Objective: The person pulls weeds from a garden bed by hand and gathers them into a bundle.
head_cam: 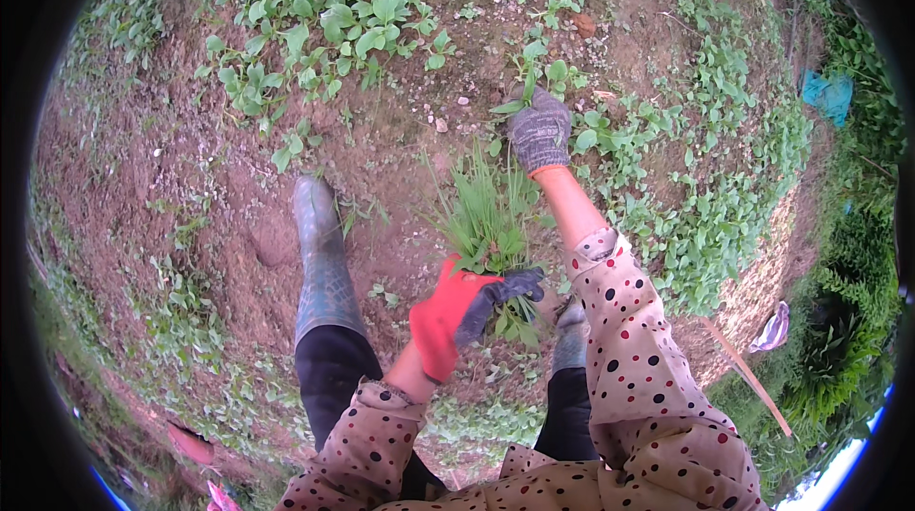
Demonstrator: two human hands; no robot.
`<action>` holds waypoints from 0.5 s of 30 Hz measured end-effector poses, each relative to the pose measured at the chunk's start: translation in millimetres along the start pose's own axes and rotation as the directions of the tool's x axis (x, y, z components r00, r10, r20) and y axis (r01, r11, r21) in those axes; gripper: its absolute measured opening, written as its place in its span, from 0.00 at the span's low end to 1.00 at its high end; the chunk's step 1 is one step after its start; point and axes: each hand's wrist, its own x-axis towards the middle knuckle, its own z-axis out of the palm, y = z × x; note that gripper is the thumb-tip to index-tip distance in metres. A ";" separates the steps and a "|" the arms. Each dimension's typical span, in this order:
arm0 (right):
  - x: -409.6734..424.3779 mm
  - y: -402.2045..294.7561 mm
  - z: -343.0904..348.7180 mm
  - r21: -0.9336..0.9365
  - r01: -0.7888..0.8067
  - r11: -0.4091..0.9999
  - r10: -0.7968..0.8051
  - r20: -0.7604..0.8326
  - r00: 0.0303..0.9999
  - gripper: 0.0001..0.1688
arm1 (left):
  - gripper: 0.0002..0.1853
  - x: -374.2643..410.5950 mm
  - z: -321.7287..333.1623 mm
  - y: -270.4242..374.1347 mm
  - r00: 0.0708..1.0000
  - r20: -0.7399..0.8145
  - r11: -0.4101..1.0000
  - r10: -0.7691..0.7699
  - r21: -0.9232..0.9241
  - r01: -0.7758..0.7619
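Note:
My left hand (457, 311), in a red glove with a dark coated palm, is closed around a bunch of pulled grass and leafy weeds (486, 225). Long blades fan out beyond the fist, and a few leaves hang below it. Farther out, my right hand (541, 126) wears a grey knit glove with an orange cuff edge. It is curled low at the soil around a small green plant (527, 85), whose leaves stick out past the thumb side. The fingertips are hidden under the hand.
Broad-leaved seedlings (357, 17) grow in patches ahead, and more seedlings (700, 246) spread to the right. Rubber boots (322, 253) stand on the bare soil (271, 239). A wooden stick (747, 375), a teal plastic scrap (828, 96) and dense grass edge the right side.

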 end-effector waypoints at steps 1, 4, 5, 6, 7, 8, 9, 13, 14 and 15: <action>-8.6 4.3 -10.2 0.074 0.013 0.997 -0.011 -0.020 1.000 0.11 | 0.11 3.7 -5.5 16.3 1.000 -0.008 0.995 -0.011 -0.097 0.010; -46.0 12.0 -40.1 0.253 0.134 0.958 -0.162 0.094 0.982 0.07 | 0.09 8.1 -14.8 52.3 0.973 -0.114 0.837 -0.203 -0.536 0.112; -57.9 1.3 -52.9 0.275 0.236 0.932 -0.278 0.127 0.952 0.06 | 0.09 3.0 -16.8 52.5 0.949 -0.186 0.818 -0.254 -0.566 0.108; -66.1 -5.5 -70.9 0.275 0.326 0.905 -0.375 0.148 0.915 0.06 | 0.09 4.8 -16.6 50.9 0.928 -0.230 0.795 -0.293 -0.598 0.103; -72.7 -7.5 -85.4 0.121 0.405 0.906 -0.420 0.355 0.835 0.08 | 0.10 9.6 -16.2 48.2 0.915 -0.230 0.764 -0.332 -0.634 0.118; -79.5 4.3 -99.6 -0.059 0.481 0.875 -0.373 0.553 0.745 0.09 | 0.11 26.2 -6.7 38.4 0.916 -0.188 0.725 -0.353 -0.675 0.141; -85.4 -1.5 -109.3 0.012 0.514 0.858 -0.409 0.621 0.668 0.10 | 0.13 27.1 -5.5 39.9 0.897 -0.195 0.697 -0.396 -0.700 0.155; -99.3 -15.9 -113.3 0.193 0.573 0.796 -0.508 0.727 0.461 0.14 | 0.17 21.2 4.6 32.6 0.960 -0.105 0.486 -0.261 -0.873 0.037; -100.8 -17.9 -111.0 0.199 0.581 0.789 -0.515 0.729 0.451 0.14 | 0.19 22.1 5.2 27.7 0.967 -0.079 0.494 -0.243 -0.868 0.053; -101.6 -19.0 -113.1 0.214 0.453 0.866 -0.449 0.730 0.514 0.15 | 0.21 23.1 5.5 24.8 0.973 -0.051 0.501 -0.224 -0.863 0.070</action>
